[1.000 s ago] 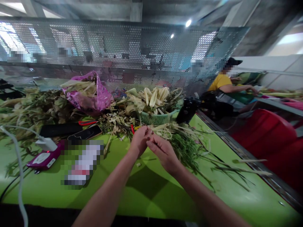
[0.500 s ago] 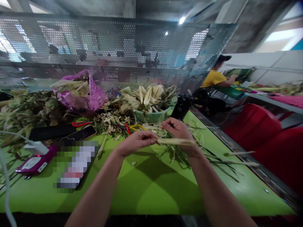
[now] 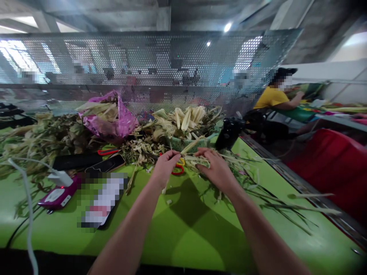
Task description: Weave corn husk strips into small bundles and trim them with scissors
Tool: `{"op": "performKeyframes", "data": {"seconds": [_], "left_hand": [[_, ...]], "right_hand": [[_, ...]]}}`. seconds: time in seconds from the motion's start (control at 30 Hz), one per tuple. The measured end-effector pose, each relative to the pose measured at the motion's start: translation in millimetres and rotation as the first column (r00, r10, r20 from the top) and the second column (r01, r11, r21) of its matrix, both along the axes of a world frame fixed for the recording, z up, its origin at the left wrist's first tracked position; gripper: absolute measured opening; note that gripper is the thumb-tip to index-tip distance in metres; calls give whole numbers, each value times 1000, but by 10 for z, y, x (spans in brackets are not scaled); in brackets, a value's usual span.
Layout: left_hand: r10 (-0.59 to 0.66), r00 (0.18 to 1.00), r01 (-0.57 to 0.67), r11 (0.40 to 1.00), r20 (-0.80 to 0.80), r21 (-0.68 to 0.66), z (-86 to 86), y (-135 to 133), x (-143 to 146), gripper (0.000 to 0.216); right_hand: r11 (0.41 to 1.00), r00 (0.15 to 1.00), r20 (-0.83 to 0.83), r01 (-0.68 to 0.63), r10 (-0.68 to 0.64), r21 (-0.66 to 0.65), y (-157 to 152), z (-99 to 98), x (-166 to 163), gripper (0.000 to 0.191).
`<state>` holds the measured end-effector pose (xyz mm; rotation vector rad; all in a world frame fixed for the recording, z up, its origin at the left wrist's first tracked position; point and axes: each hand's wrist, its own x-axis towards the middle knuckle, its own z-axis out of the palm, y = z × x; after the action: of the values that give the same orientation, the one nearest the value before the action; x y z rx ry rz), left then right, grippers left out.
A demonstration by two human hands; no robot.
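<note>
My left hand is pinched on a pale strip of leaf that slants up to the right above the green table. My right hand rests with curled fingers on a bundle of pale leaf strips and green stems. Red and yellow-handled scissors lie between my hands. Behind them stands a green basket piled with pale folded leaves.
A pink plastic bag of leaves and heaps of foliage lie at the back left. Phones and a pink device with a white charger lie left. A perforated metal screen backs the table. A person in yellow sits right, beside red seats.
My hands have come forward onto the leaf pile by the basket. The long strip held level between both hands half a second ago is gone; my left hand now pinches a strip that slants upward.
</note>
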<state>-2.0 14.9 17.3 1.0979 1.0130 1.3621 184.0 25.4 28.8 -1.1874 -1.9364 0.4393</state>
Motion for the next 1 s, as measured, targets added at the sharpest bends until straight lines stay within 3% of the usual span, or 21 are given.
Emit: {"op": "performKeyframes", "data": {"seconds": [0.03,0.1,0.2,0.27,0.3,0.4,0.5,0.63,0.83,1.0], "left_hand": [[-5,1000,5,1000,-7,-2,-3,-5,13,22],[-19,999,19,1000,-35,-3,-12,-13,42,20],[-45,998,45,999,-53,5,-16,-27,90,18],[-64,997,64,998,-41,11,-13,-38,116,17],[-67,997,68,998,-36,14,-12,-42,126,16],[-51,998,52,999,-44,13,-24,-43,145,16],[-36,998,36,999,-51,13,-49,-41,164,16],[16,999,-14,999,-42,34,-69,-65,196,14],[136,988,-135,991,-67,19,-107,-64,210,13],[-78,996,76,997,-52,-31,-93,-60,197,16]], "right_hand": [[1000,997,-80,4,-6,-19,-23,14,-21,27],[978,956,-294,-65,4,-199,-93,38,-94,33],[836,805,-593,-328,3,-440,-193,38,-230,35],[769,724,-689,-416,-43,-485,-216,13,-297,36],[765,703,-708,-419,-67,-490,-213,-3,-318,35],[840,716,-692,-317,-92,-440,-173,-53,-334,29],[924,811,-581,-164,-73,-346,-131,-96,-318,24],[974,901,-433,-79,-22,-213,-117,-146,-321,19],[984,940,-338,-10,-52,-179,-144,-190,-390,14],[936,842,-537,-140,-59,-322,-155,-116,-355,28]]}}
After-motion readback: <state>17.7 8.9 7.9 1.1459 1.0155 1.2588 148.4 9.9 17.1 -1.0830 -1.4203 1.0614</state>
